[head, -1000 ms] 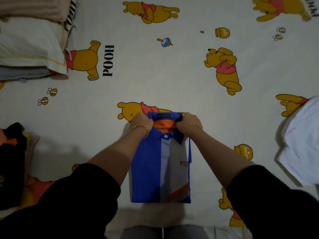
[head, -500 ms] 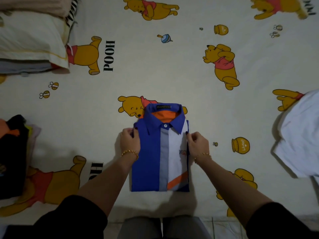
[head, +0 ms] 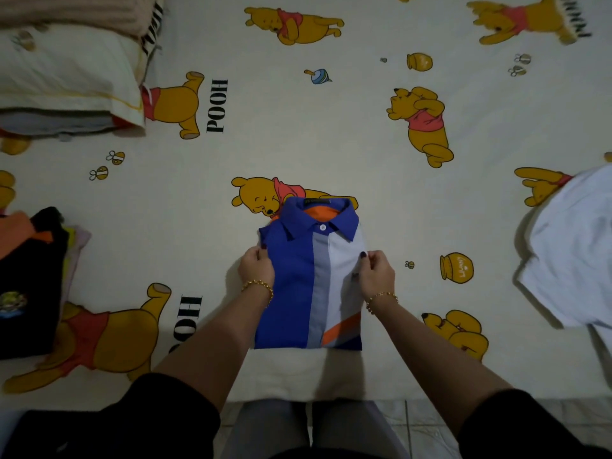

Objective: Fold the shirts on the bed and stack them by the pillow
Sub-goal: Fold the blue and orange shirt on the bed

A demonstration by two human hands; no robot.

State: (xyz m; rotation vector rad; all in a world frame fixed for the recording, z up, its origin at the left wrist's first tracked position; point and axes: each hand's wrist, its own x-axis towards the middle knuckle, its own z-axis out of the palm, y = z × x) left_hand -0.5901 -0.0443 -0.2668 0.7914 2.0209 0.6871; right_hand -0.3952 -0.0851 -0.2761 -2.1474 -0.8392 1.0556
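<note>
We hold the folded shirt (head: 291, 286) on the bed (head: 298, 144).
Left hand (head: 255, 270), right hand (head: 377, 276): fingers pinching its side edges.

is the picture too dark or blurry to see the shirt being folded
Head view: dim overall, darkest toward the corners. Head view: the blue collared shirt is sharp mid-frame, button visible, as are the left hand and right hand pinching its edges. Head view: wide-angle stretch blurs the bed sheet print at top right.

Pinkish ribbed blanket (head: 66, 11): far beyond and left of left hand (head: 256, 270). Pale tiled floor (head: 427, 425): nearer than right hand (head: 377, 273).
</note>
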